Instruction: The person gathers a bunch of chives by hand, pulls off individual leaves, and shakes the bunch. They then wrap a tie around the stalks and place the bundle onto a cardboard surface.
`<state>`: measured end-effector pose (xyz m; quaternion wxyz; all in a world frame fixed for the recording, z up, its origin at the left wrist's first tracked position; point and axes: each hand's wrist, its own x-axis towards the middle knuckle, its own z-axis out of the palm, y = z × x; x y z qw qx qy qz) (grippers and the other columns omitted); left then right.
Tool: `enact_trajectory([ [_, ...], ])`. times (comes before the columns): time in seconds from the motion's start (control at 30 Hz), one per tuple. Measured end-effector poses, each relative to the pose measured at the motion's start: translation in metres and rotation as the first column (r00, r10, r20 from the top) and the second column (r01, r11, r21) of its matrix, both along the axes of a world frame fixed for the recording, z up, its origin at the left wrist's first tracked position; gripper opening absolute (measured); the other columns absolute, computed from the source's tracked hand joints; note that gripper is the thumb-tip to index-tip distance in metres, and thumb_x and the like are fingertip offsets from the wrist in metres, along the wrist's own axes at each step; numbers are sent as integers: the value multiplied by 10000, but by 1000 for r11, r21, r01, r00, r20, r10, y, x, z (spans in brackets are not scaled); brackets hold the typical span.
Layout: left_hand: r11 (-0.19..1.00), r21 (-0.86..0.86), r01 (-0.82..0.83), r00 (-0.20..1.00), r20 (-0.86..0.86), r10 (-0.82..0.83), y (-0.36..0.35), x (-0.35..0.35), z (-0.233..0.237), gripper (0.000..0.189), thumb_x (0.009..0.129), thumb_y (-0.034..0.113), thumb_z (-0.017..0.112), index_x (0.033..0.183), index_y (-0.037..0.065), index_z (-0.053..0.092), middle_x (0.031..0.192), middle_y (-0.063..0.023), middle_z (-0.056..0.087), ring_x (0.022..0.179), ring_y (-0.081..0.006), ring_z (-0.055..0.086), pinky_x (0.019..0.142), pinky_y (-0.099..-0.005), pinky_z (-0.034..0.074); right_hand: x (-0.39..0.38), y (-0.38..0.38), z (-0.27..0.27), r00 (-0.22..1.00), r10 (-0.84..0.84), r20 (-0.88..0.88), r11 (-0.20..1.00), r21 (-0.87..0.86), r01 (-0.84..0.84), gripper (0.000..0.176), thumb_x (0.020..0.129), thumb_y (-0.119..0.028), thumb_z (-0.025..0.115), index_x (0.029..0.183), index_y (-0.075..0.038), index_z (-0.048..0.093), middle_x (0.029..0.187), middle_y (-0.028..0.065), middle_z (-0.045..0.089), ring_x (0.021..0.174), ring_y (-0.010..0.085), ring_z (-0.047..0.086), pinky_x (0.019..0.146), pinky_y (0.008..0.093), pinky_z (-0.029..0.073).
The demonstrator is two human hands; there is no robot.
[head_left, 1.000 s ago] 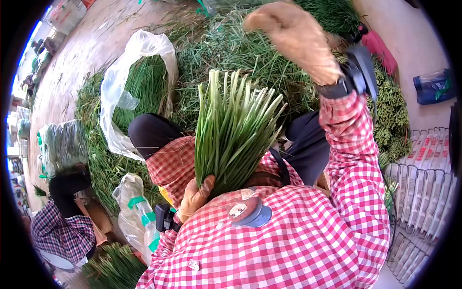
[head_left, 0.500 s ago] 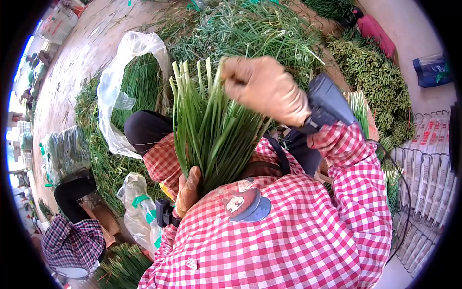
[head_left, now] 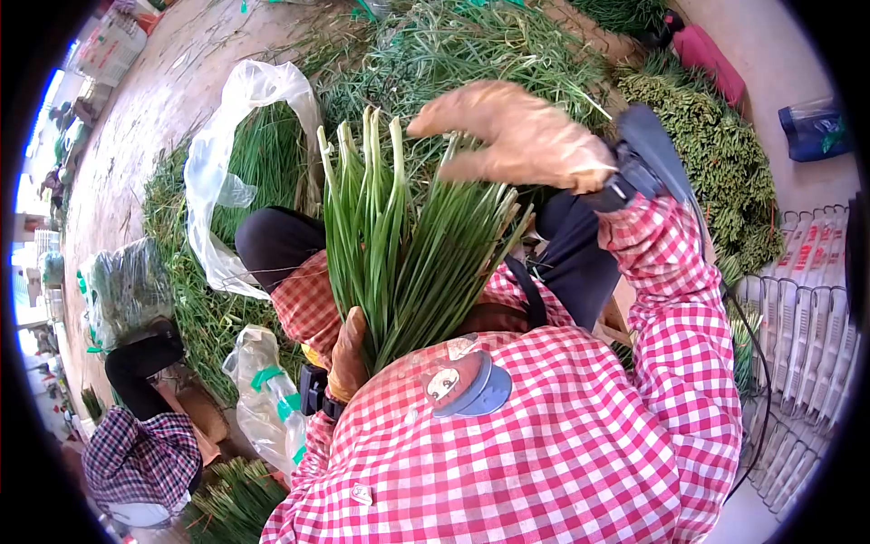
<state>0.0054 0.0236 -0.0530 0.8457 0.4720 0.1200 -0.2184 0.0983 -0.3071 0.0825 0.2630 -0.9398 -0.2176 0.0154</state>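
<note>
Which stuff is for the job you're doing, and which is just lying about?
For the job:
green bunch, in the left hand
right hand, open near the stalk tops

Just lying about, it seems:
blue bundle
clear plastic with green tape

Legible text: none for you to read; red print (too small to resolve) marks the white packaging (head_left: 809,252) at your right and the white sack (head_left: 113,47) at upper left.

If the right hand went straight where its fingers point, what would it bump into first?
The right hand would probably bump the pale stalk ends, unless it's higher up and passes over.
</note>
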Motion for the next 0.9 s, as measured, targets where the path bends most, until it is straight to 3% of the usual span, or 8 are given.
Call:
enact_trajectory([
  [0.13, 1000, -2, -11, 1000, -6, 11, 1, -2, 2, 515, 944, 430, 546, 1267, 30, 532, 1145, -70, 625, 997, -178, 601, 871, -329, 489, -2, 17, 0, 963, 30, -269, 999, -30, -39, 300, 839, -372, 648, 1018, -137, 703, 1052, 53, 676, 1075, 252, 591, 1059, 517, 269],
  [0.33, 999, -35, -30, 999, -23, 29, -1, 4, 1, 517, 945, 434, 543, 1268, 31, 532, 1144, -72, 626, 994, -180, 604, 869, -331, 492, -19, 12, 26, 999, -12, 44, 990, 140, 6, 219, 876, -319, 649, 900, -106, 694, 952, 38, 687, 984, 220, 622, 1010, 395, 405],
  [0.47, 998, -56, -39, 999, -29, 38, 0, 6, 0, 519, 945, 437, 540, 1268, 31, 531, 1143, -73, 626, 991, -181, 605, 867, -332, 494, -16, -43, 33, 839, -412, 356, 809, 566, 157, 133, 916, -125, 595, 1011, -93, 682, 1011, 65, 692, 922, 201, 657, 824, 277, 512],
  [0.53, 997, -57, -46, 999, -32, 44, 0, 5, 0, 520, 945, 438, 539, 1269, 31, 531, 1143, -73, 627, 990, -182, 606, 866, -333, 495, -21, -54, 41, 639, -504, 581, 828, 115, 549, 246, 929, -48, 535, 1149, -103, 631, 1068, 92, 681, 955, 191, 654, 830, 265, 516],
  [0.6, 997, -55, -48, 998, -29, 47, 1, 5, 1, 521, 945, 440, 538, 1269, 32, 531, 1142, -74, 627, 989, -183, 606, 865, -334, 496, -29, -76, -19, 748, -172, 641, 794, -360, 490, 187, 940, -100, 489, 903, -10, 649, 799, 116, 647, 701, 219, 622, 698, 294, 561],
  [0.67, 997, -52, -58, 998, -32, 57, 1, 4, 1, 522, 945, 441, 537, 1269, 32, 530, 1142, -74, 627, 988, -183, 607, 864, -335, 497, -47, 0, 5, 939, -327, -106, 944, -81, 320, 477, 959, -450, 471, 900, -18, 663, 768, 113, 628, 674, 245, 601, 652, 377, 517],
  [0.73, 997, -46, -63, 998, -32, 62, 2, 2, 1, 523, 945, 443, 535, 1269, 32, 530, 1142, -75, 627, 987, -184, 608, 864, -335, 498, -50, 25, -31, 962, -150, -230, 981, -154, 116, 753, 807, -709, 493, 925, 17, 654, 762, 133, 616, 706, 286, 590, 706, 413, 490],
  [0.9, 996, -44, -76, 997, -31, 74, 1, 0, 4, 525, 946, 446, 532, 1270, 32, 529, 1141, -76, 628, 985, -186, 609, 861, -337, 501, -66, 60, -43, 953, 1, -304, 936, 336, 107, 204, 843, -226, 673, 895, -30, 697, 806, 133, 633, 757, 287, 620, 709, 381, 495],
])
